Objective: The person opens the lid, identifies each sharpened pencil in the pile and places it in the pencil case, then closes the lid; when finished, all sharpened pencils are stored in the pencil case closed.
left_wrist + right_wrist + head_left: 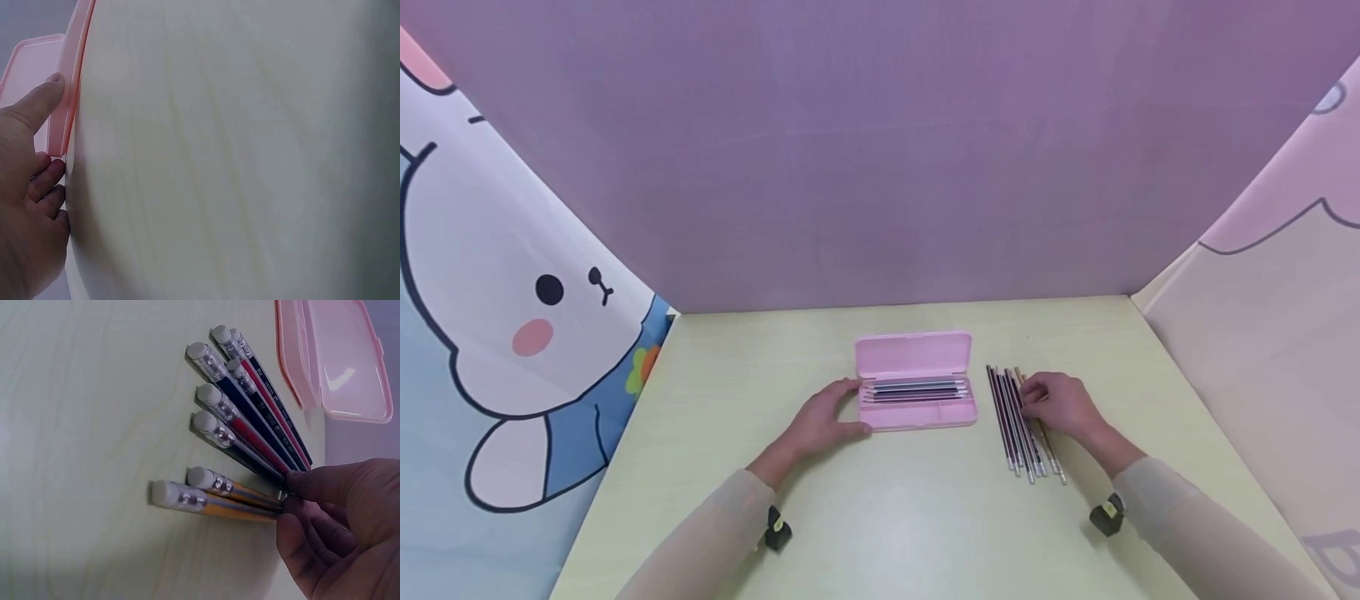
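Left hand [820,421] grips the left end of an open pink pencil case [913,357], row of pencils [916,388] inside, right hand [1060,406], drawn nearly closed, pinches among loose pencils [1015,425] right of the case

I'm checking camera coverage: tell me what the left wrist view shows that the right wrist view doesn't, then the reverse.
Only the left wrist view shows the left hand, touching the end of the pink box.

Only the right wrist view shows the right hand, its fingers at the far part of the loose pencils, which are red, dark and yellow with white erasers.

Both show part of that box with its lid raised, and the pale table.
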Tool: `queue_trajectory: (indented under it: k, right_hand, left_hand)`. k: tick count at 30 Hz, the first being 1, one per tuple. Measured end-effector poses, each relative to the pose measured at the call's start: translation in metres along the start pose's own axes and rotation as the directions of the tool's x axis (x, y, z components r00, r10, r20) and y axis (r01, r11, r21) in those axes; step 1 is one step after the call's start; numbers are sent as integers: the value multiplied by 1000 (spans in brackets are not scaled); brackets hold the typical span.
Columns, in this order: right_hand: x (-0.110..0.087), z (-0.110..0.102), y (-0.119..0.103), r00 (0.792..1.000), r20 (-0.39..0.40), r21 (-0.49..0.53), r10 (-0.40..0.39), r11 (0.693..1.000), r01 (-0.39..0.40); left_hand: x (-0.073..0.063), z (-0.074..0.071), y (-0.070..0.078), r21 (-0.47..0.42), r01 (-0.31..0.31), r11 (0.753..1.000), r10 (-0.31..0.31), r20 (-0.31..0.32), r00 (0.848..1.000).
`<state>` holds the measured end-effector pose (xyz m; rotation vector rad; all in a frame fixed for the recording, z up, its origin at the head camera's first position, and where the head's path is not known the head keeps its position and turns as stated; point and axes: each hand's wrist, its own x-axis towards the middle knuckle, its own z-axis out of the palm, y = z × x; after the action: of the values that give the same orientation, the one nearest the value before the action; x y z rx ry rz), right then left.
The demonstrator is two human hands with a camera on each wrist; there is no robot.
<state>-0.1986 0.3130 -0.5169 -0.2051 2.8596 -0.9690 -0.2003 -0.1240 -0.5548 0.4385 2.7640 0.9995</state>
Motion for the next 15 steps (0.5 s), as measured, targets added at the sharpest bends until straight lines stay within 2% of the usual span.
queue_trajectory:
  k: [8, 15]
  right_hand:
    - [3, 1, -10, 999, -31, -49, -12, 999, 10]
    - [7, 4, -14, 999, 10, -69, 40, 997, -39]
  left_hand:
    - [1, -1, 0, 6, -1, 1000, 1, 7, 1000]
    - [1, -1, 0, 7, -14, 1000, 14, 5, 1000]
